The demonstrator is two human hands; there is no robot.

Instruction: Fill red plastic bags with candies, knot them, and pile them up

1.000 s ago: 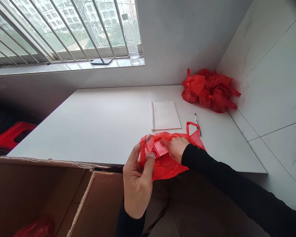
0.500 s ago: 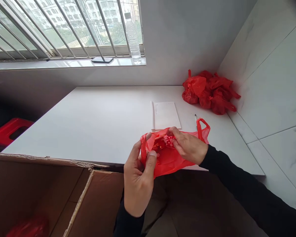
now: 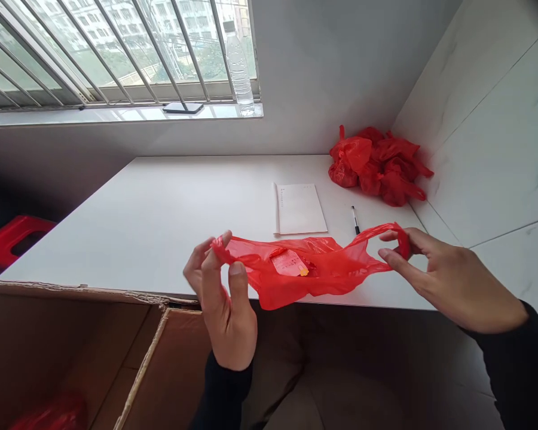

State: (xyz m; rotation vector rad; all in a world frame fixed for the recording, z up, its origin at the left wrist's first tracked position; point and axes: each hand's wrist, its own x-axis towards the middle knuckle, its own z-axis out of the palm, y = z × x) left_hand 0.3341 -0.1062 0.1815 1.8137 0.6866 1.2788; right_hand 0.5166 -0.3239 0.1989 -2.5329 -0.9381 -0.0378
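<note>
A thin red plastic bag (image 3: 291, 294) is stretched sideways between my hands at the table's front edge. My left hand (image 3: 226, 298) has one handle loop hooked over its fingers. On the other side, my right hand (image 3: 439, 269) has its fingers through the second handle. Inside the bag's mouth lies a pinkish-red printed packet (image 3: 289, 263) with a small yellow spot; its lower part is hidden by the plastic. Behind the bag, a white notebook (image 3: 301, 208) and a black-and-clear pen (image 3: 355, 221) lie on the white table (image 3: 197, 209).
Several red plastic bags (image 3: 376, 164) are heaped in the back right corner. An open cardboard box (image 3: 143, 370) stands at lower left with something red inside. A clear bottle (image 3: 239, 71) and a phone-like flat object (image 3: 182, 108) are on the windowsill. A red stool (image 3: 15, 239) is far left.
My right hand has left the bag's mouth and moved right to the other handle. My left hand has shifted left. The bag is now pulled wide, and the pen shows fully.
</note>
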